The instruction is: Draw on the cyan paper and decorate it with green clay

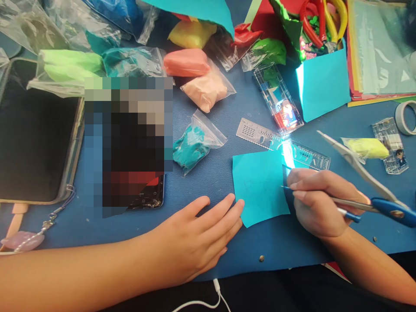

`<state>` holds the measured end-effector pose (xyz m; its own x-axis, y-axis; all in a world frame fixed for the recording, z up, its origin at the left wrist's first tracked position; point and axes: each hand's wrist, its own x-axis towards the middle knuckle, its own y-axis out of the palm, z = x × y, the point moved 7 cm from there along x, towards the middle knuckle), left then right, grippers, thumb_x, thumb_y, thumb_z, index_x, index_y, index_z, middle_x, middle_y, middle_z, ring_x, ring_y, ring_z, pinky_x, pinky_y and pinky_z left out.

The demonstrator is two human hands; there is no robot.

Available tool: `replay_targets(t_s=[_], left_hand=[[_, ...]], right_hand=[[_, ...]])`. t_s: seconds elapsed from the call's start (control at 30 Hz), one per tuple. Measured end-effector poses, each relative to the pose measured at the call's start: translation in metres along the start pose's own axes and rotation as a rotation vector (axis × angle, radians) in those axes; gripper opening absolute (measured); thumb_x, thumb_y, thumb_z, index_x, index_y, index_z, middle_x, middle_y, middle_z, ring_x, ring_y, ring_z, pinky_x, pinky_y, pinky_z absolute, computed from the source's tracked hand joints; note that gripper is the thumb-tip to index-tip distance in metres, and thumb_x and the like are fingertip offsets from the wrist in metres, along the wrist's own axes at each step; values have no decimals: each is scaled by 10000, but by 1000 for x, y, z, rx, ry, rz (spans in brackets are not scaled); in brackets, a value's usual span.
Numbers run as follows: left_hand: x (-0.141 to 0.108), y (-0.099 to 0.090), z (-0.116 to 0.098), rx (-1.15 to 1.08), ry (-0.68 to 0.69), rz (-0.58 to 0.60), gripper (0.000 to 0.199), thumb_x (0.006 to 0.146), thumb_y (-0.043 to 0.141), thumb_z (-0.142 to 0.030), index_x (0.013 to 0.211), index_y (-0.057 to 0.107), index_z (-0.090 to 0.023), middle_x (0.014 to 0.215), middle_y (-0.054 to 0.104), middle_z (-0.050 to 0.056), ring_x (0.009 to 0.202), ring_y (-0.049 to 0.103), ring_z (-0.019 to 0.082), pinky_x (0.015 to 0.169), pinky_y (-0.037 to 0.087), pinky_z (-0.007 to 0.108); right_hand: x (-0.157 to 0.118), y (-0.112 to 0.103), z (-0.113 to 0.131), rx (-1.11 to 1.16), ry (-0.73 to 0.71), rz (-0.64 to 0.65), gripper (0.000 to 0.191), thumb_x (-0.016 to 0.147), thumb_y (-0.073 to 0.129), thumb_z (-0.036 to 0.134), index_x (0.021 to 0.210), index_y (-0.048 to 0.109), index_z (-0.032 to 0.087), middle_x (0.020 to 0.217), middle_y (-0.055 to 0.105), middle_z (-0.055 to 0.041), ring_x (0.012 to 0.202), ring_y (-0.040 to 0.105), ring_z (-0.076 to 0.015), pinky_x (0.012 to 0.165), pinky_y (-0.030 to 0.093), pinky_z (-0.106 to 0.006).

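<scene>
A turquoise paper square (pixel 261 188) with faint marks lies on the blue table. My left hand (pixel 203 232) is laid flat with fingers stretched, its fingertips at the paper's lower left edge. Over the right edge, my right hand (pixel 320 203) is closed on a slim blue-and-white pen (pixel 352 216), its tip at the paper. Open scissors (pixel 394 212) with blue handles are beside this hand; one blade overlaps it, and whether they touch I cannot tell. A clear ruler (pixel 256 132) lies partly under the paper.
Bagged clay, including teal (pixel 191 147) and peach (pixel 208 89), is at the back. Phones (pixel 35 130) lie left. A turquoise paper pouch (pixel 325 84) holds red-and-yellow-handled scissors (pixel 313 24). A tape roll (pixel 406 118) sits far right. A white cable (pixel 217 286) hangs near the front edge.
</scene>
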<state>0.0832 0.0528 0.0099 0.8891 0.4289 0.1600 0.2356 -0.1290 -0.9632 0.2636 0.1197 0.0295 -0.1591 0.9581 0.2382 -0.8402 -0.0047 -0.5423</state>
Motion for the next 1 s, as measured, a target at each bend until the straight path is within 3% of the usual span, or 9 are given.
replay_targets(t_s=[0.1, 0.23, 0.4, 0.53, 0.73, 1.0], left_hand=[[-1, 0, -1, 1, 11, -8, 373, 1001, 452, -371, 1322, 595, -245, 1473, 520, 9, 1368, 413, 210, 982, 363, 335], [-2, -1, -1, 5, 7, -31, 364, 1006, 437, -355, 1306, 610, -243, 1463, 531, 13, 1359, 418, 216, 973, 361, 344], [-1, -1, 0, 17, -4, -26, 348, 1006, 438, -368, 1281, 629, -271, 1465, 529, -3, 1359, 411, 211, 971, 354, 339], [-2, -2, 0, 19, -9, -24, 343, 1001, 452, -386, 1275, 633, -287, 1460, 534, -18, 1362, 402, 203, 967, 355, 332], [-3, -2, -2, 0, -7, -29, 349, 1002, 447, -369, 1284, 628, -271, 1469, 525, -1, 1361, 401, 212, 972, 349, 344], [-5, -2, -3, -22, -12, -29, 351, 1014, 424, -336, 1293, 623, -259, 1471, 522, 2, 1360, 401, 211, 977, 347, 348]], right_hand=[[3, -13, -4, 165, -23, -150, 183, 641, 469, 40, 602, 507, 215, 510, 427, 33, 420, 381, -108, 433, 284, -276], [7, -7, -6, 187, 5, 5, 194, 675, 470, 31, 614, 493, 214, 502, 402, 42, 432, 381, -105, 429, 302, -263], [0, 12, 10, -67, -68, 260, 213, 773, 476, 22, 698, 476, 221, 549, 419, 43, 459, 382, -103, 432, 330, -256], [-1, 17, 22, -238, -174, 243, 228, 777, 471, 16, 680, 461, 222, 569, 503, 33, 461, 451, -103, 449, 373, -257], [-2, 18, 24, -290, -203, 256, 247, 802, 482, 5, 726, 473, 240, 581, 559, 25, 516, 575, -137, 490, 442, -275], [-1, 18, 24, -335, -201, 249, 241, 803, 483, 6, 768, 471, 245, 569, 562, 34, 480, 563, -137, 473, 429, -283]])
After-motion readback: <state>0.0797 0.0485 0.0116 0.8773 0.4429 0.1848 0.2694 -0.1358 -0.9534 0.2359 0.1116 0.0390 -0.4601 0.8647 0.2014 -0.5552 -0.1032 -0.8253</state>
